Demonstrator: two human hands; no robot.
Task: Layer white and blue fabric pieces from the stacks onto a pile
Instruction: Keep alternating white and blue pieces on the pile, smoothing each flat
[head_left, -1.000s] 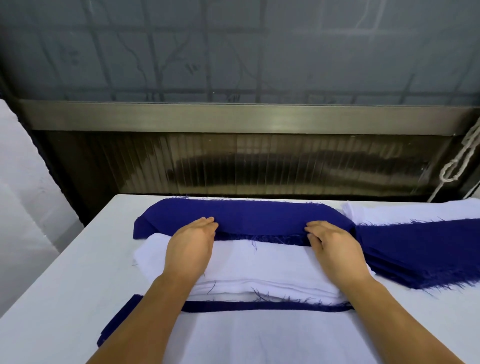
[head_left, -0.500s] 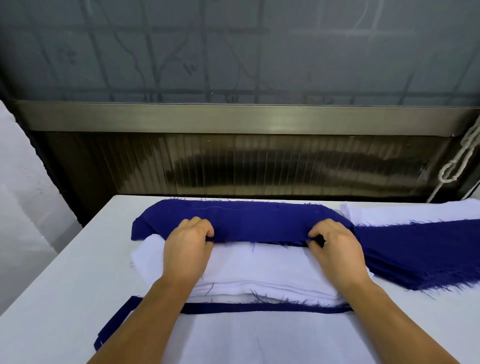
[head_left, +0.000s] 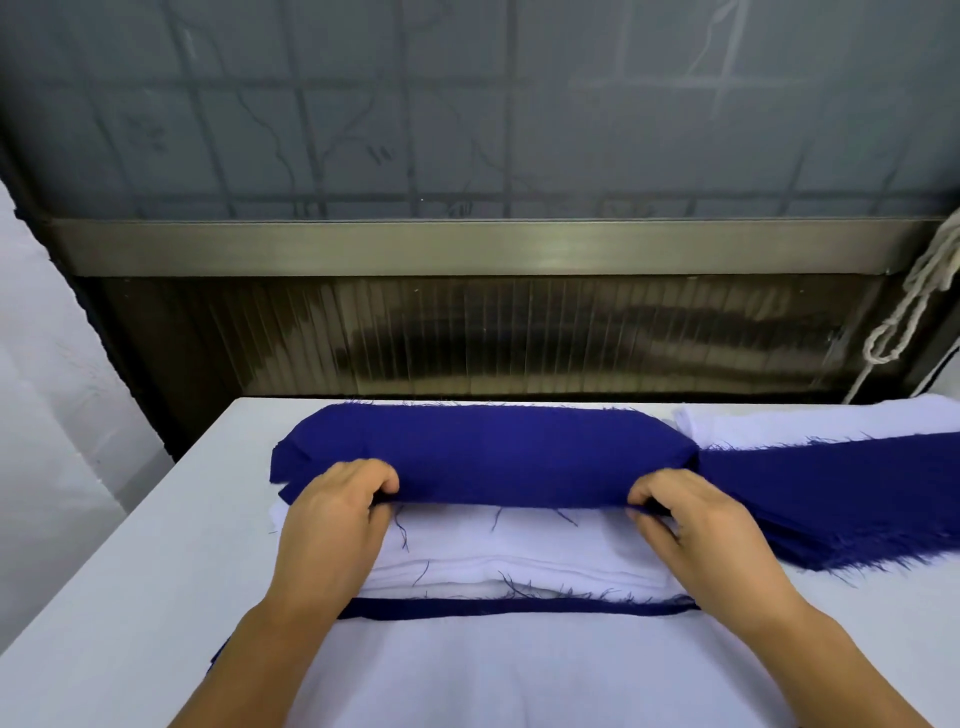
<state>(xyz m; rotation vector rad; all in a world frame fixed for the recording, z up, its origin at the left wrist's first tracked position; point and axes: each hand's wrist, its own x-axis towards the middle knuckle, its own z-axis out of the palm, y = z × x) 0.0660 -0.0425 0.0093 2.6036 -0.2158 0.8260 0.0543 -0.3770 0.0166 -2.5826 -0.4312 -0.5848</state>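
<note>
Head view, surface: a white table (head_left: 130, 597) fills the lower half, its far edge running just behind the fabric.
Head view, room: behind the table a dark ribbed panel (head_left: 519, 338), above it a metal rail (head_left: 467, 247), then a frosted window (head_left: 467, 104) with a grid of bars showing through.
Left side: a white sheet or wall (head_left: 47, 415) beside the table.
Right edge: a knotted white rope (head_left: 904, 322) hangs down by the rail.
Pile: a stack of white pieces (head_left: 519, 551) lies at table centre, a blue strip (head_left: 519, 607) showing under its near edge, loose blue threads on top.
Blue piece: a blue fabric piece (head_left: 488, 452) lies across the far part of the pile, its near edge lifted.
Left hand: the left hand (head_left: 332, 525) has its fingers curled round the near edge of the blue piece at its left end.
Right hand: the right hand (head_left: 696, 525) pinches the same edge at its right end.
Stacks: a blue stack (head_left: 841, 499) lies just right of the pile, touching the right hand's side; a white stack (head_left: 810, 423) sits behind it.
In the way: both forearms cross the near part of the pile.
</note>
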